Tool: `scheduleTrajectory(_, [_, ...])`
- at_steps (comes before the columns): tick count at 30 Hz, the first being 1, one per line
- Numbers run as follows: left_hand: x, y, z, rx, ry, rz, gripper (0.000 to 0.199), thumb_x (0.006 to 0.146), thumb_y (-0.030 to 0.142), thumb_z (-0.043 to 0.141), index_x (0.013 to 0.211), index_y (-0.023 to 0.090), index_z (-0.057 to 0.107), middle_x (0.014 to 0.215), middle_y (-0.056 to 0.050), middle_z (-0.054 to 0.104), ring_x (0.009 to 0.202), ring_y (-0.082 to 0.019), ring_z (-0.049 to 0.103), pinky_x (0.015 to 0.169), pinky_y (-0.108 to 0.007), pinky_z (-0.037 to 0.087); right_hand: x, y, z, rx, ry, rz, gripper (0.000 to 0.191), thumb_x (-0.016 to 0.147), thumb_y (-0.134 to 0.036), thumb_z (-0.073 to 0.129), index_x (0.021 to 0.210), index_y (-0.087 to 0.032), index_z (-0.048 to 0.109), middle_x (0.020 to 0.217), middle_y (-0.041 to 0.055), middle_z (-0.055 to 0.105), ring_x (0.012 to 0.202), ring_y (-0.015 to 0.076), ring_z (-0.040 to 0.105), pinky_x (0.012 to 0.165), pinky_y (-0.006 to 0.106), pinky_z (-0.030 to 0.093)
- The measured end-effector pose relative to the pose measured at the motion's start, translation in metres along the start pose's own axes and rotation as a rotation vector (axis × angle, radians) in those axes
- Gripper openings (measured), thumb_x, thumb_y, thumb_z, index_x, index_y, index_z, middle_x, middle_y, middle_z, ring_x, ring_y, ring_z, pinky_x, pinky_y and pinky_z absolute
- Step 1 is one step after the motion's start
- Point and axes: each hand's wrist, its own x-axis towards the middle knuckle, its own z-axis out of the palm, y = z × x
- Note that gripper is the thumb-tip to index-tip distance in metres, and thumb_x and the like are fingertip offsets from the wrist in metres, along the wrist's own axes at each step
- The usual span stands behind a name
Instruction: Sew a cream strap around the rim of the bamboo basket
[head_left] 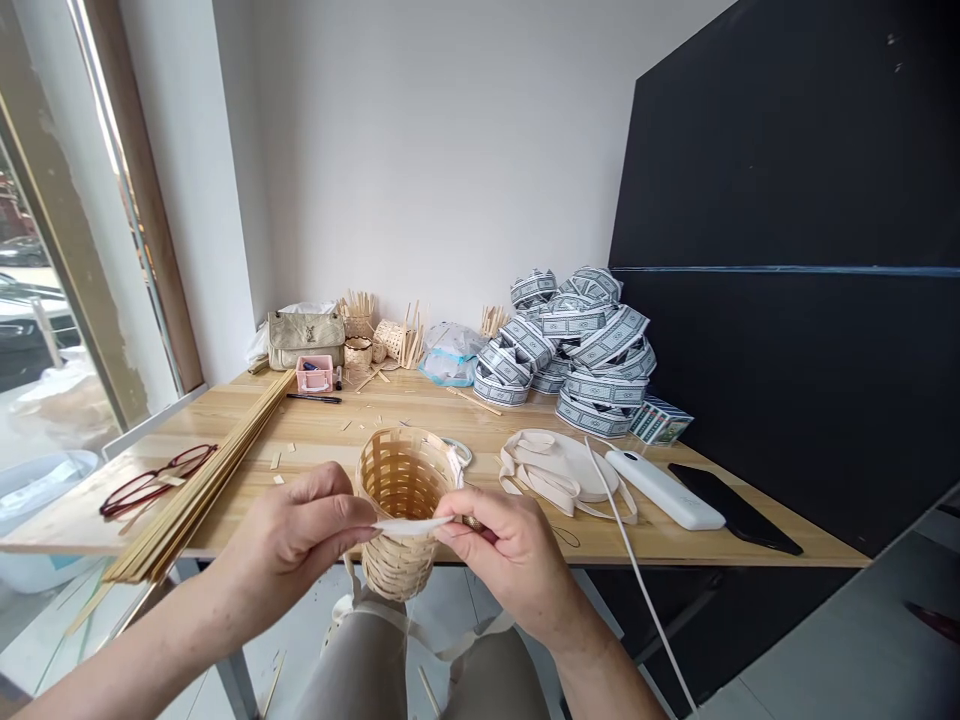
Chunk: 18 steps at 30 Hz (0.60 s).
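Note:
A woven basket (397, 570) leans at the table's front edge, above the person's knees, its open mouth facing up. Across its near side runs a short stretch of white cloth strip (412, 525), pulled between both hands. My left hand (319, 520) pinches the strip's left end. The right end is pinched in my right hand (491, 535), which has a ring on one finger. White material is also bunched on the basket's right rim (456, 463). More pale strip (435, 640) hangs over the knees below.
Long wooden strips (217, 470) and red glasses (161, 480) lie left. Coiled cream ribbon (559, 470), a white power bank (664, 488) and a black phone (731, 508) lie right. Behind are patterned rolls (600, 340), a handbag (306, 340) and a pink box (314, 374).

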Motion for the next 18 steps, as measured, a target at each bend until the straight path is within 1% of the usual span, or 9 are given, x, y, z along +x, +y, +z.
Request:
scheduleTrajectory(6, [0.012, -0.003, -0.008, -0.027, 0.006, 0.053, 0.015, 0.087, 0.021, 0.054, 0.082, 0.020, 0.068, 0.065, 0.000, 0.056, 0.057, -0.010, 0.055, 0.053, -0.017, 0.042, 0.003, -0.001, 0.002, -0.008, 0.009, -0.004, 0.014, 0.078, -0.016, 0.053, 0.065, -0.017, 0.058, 0.054, -0.0045, 0.046, 0.049, 0.0081, 0.036, 0.048, 0.020, 0.029])
scheduleTrajectory(9, [0.016, -0.005, -0.009, -0.084, -0.010, 0.016, 0.013, 0.086, 0.021, 0.056, 0.080, 0.019, 0.068, 0.066, -0.001, 0.060, 0.059, -0.010, 0.057, 0.055, -0.017, 0.043, 0.003, -0.001, 0.002, -0.010, 0.010, -0.007, 0.013, 0.078, -0.015, 0.054, 0.066, -0.017, 0.058, 0.054, -0.0052, 0.044, 0.049, 0.0078, 0.035, 0.047, 0.020, 0.028])
scheduleTrajectory(13, [0.017, -0.012, -0.008, -0.189, -0.027, -0.035, 0.012, 0.085, 0.025, 0.059, 0.087, 0.020, 0.070, 0.069, -0.001, 0.062, 0.062, -0.011, 0.058, 0.058, -0.018, 0.045, 0.003, 0.000, 0.001, -0.024, 0.015, -0.012, 0.013, 0.079, -0.015, 0.054, 0.066, -0.017, 0.058, 0.055, -0.0049, 0.045, 0.050, 0.0081, 0.037, 0.048, 0.020, 0.028])
scheduleTrajectory(15, [0.019, -0.015, -0.008, -0.222, -0.062, -0.052, 0.014, 0.085, 0.028, 0.059, 0.087, 0.020, 0.071, 0.069, -0.002, 0.062, 0.063, -0.011, 0.058, 0.059, -0.019, 0.045, 0.003, 0.000, 0.001, -0.028, 0.010, -0.013, 0.013, 0.079, -0.015, 0.054, 0.066, -0.017, 0.058, 0.055, -0.0045, 0.046, 0.050, 0.0083, 0.037, 0.048, 0.020, 0.028])
scheduleTrajectory(18, [0.023, -0.017, -0.009, -0.237, -0.117, -0.067, 0.018, 0.084, 0.031, 0.059, 0.081, 0.018, 0.072, 0.068, -0.003, 0.062, 0.064, -0.012, 0.059, 0.059, -0.019, 0.045, 0.004, -0.002, 0.000, -0.026, 0.002, -0.016, 0.014, 0.079, -0.016, 0.054, 0.065, -0.017, 0.058, 0.054, -0.0043, 0.046, 0.050, 0.0084, 0.037, 0.049, 0.020, 0.029])
